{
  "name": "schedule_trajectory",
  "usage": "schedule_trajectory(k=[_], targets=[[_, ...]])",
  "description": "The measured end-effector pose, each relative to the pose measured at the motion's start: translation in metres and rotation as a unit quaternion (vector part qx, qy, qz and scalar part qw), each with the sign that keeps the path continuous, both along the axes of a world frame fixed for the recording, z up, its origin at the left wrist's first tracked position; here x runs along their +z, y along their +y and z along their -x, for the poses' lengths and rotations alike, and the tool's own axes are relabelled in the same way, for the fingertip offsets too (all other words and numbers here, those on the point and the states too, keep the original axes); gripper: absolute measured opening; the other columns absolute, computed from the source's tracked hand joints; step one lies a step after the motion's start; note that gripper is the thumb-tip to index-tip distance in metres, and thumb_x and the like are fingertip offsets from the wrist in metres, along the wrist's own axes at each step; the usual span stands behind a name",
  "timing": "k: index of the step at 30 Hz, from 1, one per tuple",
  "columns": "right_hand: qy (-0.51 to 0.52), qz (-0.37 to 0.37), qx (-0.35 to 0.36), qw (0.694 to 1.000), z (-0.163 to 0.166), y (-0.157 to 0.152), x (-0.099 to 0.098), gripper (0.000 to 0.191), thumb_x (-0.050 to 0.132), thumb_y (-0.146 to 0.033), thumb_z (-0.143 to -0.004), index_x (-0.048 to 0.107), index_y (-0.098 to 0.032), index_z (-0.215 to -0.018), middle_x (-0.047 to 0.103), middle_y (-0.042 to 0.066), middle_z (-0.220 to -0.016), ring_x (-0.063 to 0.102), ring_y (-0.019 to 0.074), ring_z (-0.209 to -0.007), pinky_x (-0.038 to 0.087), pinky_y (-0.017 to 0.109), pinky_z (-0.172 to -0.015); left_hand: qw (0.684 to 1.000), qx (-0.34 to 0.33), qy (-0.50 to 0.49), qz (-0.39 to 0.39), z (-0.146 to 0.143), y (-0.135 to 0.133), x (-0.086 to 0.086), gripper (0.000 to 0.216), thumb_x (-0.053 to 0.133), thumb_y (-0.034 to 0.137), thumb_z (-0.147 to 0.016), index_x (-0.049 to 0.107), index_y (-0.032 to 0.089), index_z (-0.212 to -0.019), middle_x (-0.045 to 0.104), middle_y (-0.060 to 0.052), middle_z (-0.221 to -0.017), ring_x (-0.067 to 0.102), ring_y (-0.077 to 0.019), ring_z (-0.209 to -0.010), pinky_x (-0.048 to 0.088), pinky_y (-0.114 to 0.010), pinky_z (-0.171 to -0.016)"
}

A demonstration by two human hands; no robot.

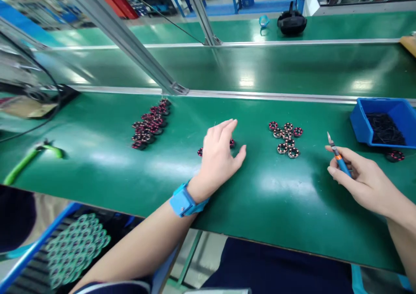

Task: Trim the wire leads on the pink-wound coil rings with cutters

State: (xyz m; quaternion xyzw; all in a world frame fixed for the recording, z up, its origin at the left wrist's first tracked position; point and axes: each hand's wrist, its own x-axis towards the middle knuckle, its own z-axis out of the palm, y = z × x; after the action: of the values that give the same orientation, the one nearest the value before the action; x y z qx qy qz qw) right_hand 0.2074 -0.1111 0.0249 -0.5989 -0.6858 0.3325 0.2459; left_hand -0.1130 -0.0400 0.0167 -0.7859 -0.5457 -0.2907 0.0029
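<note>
My left hand (216, 155), with a blue wrist strap (185, 200), is over the middle of the green table (266, 207). Its fingers are stretched and the thumb stands apart. Small ring-shaped parts with dark and pink segments (232, 143) peek out beside it, mostly hidden; whether the palm touches them I cannot tell. On the right, my right hand (367, 179) grips a craft knife (342, 164) with a blue and orange handle, blade pointing up and away. Between the hands lies a loose cluster of several copper-coloured and pink rings (286, 135).
A long pile of similar rings (151, 124) lies left. Green-handled pliers (30, 157) rest at the far left. A blue bin (360, 122) of black pieces stands right, one dark ring (395, 156) before it. A metal post (130, 42) rises behind. Below left, a crate holds green rings (78, 248).
</note>
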Motion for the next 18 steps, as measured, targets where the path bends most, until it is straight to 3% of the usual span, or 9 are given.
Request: schedule_trajectory(k=[3,6,10,13,15,18], targets=[[0.009,-0.012,0.003,1.0,0.004,-0.002,0.001,0.022,0.05,-0.04,-0.092,0.051,-0.024,-0.107,0.056,-0.001,-0.08,0.051,0.0139,-0.064,0.042,0.027,-0.059,0.991,-0.086,-0.084,0.061,-0.02,0.026,-0.012,0.062,0.061,0.018,-0.076,0.041,0.013,-0.134,0.054,-0.016,-0.132,0.055,-0.027,-0.116,0.045,-0.044,-0.099],[0.008,-0.023,0.012,1.0,0.008,-0.002,0.0,0.021,0.05,-0.039,-0.092,0.051,-0.023,-0.107,0.053,-0.002,-0.077,0.046,0.0123,-0.059,0.04,0.027,-0.057,0.971,-0.154,-0.129,0.129,-0.043,0.058,-0.025,0.073,0.063,0.012,-0.071,0.034,0.012,-0.138,0.05,-0.019,-0.138,0.052,-0.029,-0.123,0.042,-0.046,-0.103],[0.001,-0.026,0.028,0.999,0.011,-0.001,-0.001,0.021,0.049,-0.038,-0.092,0.051,-0.022,-0.106,0.053,-0.002,-0.076,0.044,0.0122,-0.058,0.038,0.027,-0.057,0.951,-0.204,-0.181,0.147,-0.054,0.08,-0.032,0.062,0.061,0.008,-0.071,0.044,0.013,-0.131,0.068,-0.011,-0.114,0.06,-0.0222,-0.112,0.04,-0.041,-0.106],[0.008,-0.021,0.025,0.999,0.011,-0.001,0.0,0.02,0.05,-0.037,-0.092,0.051,-0.021,-0.105,0.053,-0.002,-0.076,0.044,0.0121,-0.058,0.038,0.028,-0.057,0.956,-0.163,-0.202,0.133,-0.047,0.065,-0.03,0.048,0.066,0.015,-0.073,0.053,0.012,-0.119,0.069,-0.008,-0.1,0.065,-0.0185,-0.095,0.049,-0.036,-0.094],[0.033,-0.003,0.026,0.999,0.012,-0.001,0.001,0.021,0.051,-0.037,-0.092,0.052,-0.021,-0.105,0.054,-0.002,-0.077,0.045,0.0121,-0.059,0.039,0.028,-0.056,0.949,-0.126,-0.245,0.153,-0.041,0.042,-0.025,0.041,0.068,0.022,-0.073,0.057,0.012,-0.111,0.067,-0.007,-0.09,0.064,-0.0145,-0.078,0.054,-0.029,-0.075],[0.133,0.064,0.03,0.989,0.017,-0.003,0.0,0.028,0.053,-0.039,-0.091,0.051,-0.021,-0.112,0.055,0.0,-0.082,0.051,0.0132,-0.064,0.044,0.027,-0.057,0.868,-0.113,-0.378,0.302,-0.043,0.004,-0.015,0.03,0.073,0.026,-0.07,0.058,0.012,-0.091,0.062,0.0,-0.069,0.055,-0.0073,-0.053,0.047,-0.02,-0.05]])
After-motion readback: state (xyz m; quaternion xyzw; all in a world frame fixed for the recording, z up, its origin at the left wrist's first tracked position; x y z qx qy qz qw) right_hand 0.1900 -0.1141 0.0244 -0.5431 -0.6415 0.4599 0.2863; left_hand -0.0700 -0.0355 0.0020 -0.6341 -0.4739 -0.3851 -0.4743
